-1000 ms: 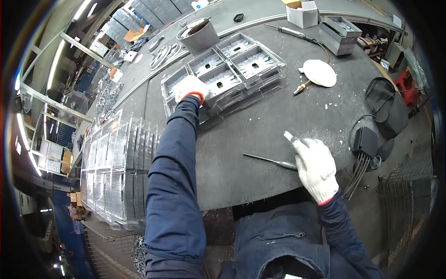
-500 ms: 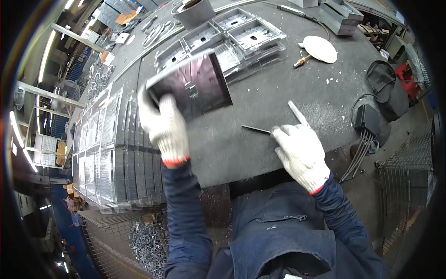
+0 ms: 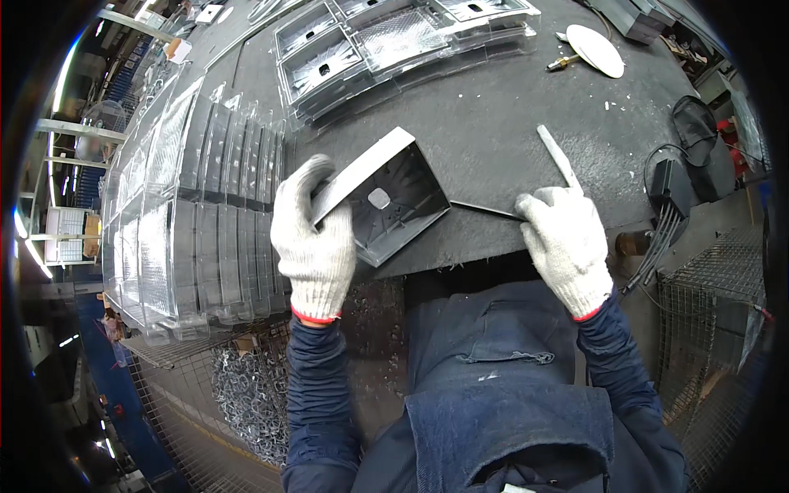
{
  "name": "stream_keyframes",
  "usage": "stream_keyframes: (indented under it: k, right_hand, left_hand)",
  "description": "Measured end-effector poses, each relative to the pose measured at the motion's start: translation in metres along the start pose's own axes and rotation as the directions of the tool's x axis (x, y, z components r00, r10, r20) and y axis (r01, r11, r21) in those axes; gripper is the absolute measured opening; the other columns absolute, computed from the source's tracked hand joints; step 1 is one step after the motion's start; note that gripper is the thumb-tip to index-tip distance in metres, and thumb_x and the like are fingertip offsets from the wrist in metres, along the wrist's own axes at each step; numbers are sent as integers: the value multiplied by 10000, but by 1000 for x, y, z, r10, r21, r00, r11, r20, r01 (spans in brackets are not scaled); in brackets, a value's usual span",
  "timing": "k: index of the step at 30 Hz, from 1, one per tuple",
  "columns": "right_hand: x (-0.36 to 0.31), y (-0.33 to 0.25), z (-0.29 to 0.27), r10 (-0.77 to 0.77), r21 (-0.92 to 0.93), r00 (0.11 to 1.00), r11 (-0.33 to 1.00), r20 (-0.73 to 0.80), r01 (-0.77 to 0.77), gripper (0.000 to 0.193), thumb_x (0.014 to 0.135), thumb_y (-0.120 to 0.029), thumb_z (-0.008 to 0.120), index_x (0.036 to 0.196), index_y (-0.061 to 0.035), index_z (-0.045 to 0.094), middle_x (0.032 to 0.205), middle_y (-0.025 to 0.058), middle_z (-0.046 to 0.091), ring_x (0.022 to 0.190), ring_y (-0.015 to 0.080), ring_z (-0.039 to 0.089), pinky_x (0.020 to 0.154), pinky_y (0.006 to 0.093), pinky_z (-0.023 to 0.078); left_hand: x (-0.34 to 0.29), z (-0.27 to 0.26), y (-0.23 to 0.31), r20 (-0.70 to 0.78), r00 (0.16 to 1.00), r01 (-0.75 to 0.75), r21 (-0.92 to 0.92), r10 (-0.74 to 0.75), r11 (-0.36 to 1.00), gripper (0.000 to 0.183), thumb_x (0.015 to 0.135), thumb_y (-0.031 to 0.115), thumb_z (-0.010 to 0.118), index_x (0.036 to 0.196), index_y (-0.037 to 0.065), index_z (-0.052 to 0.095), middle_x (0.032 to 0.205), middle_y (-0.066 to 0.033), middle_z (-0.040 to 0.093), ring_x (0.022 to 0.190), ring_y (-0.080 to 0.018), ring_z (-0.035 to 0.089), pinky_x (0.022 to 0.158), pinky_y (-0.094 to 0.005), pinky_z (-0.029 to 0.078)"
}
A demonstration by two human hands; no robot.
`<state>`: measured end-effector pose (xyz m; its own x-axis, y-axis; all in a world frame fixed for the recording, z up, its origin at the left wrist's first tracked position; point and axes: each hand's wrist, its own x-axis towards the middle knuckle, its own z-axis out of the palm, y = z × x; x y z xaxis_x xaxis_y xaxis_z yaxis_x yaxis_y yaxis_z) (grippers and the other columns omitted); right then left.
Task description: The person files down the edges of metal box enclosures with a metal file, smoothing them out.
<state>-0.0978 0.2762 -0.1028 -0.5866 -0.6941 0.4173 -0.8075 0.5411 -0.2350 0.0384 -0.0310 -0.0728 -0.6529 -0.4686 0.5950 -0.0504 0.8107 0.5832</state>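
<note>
My left hand, in a white knit glove with a red cuff edge, grips a square, shallow metal box by its left side. The box is tilted, its dark hollow turned up, with a hole in its floor. My gloved right hand is closed on a thin dark rod, which points left. The rod's far end meets the box's right corner in the picture; contact is unclear. A pale slim stick juts up from the right hand; whether it belongs to the rod I cannot tell.
Stacked clear plastic trays stand at the left. Another tray stack holding metal boxes lies farther back. A white disc with a brass fitting, a black bag and a dark cable box are at the right. Wire baskets flank the table.
My left hand has brought the metal box down and nearer, toward the rod, and tilted it. My right hand has shifted slightly right in the picture, still holding the rod. The view has moved too.
</note>
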Motion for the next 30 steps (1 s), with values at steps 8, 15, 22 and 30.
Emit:
stream_keyframes:
  k: [8,15,22,30]
  right_hand:
    - [-14,-1,-17,18,-27,1000,999,2,-18,310,799,-16,806,1089,-91,726,1169,100,759,1050,326,717,941,431,570]
    - [-19,-18,-44,210,330,957,905,202,-268,187,929,-72,770,1113,-41,749,1021,165,780,949,399,781,862,484,624]
    - [-11,-37,-19,146,458,972,862,184,-216,303,959,-107,767,1256,-47,777,1103,163,825,988,376,815,902,454,649]
    - [-8,-23,-21,409,733,862,480,299,-482,265,1008,0,730,1263,51,783,998,121,821,810,149,771,755,306,625]
  left_hand:
    - [11,-18,15,183,981,-103,241,60,965,418,889,-50,773,1288,73,781,1150,-162,766,1022,-383,793,896,-454,642]
    - [6,-5,25,51,990,-141,250,132,958,509,884,-152,741,1345,54,803,1191,-169,783,1099,-352,793,969,-435,640]
    - [14,-6,35,262,965,-65,220,5,973,559,881,-7,815,1432,60,756,1271,-204,779,1131,-385,793,999,-441,639]
    - [19,-20,70,387,908,6,374,-162,928,548,958,8,786,1500,55,726,1352,-216,776,1237,-369,787,1057,-428,619]
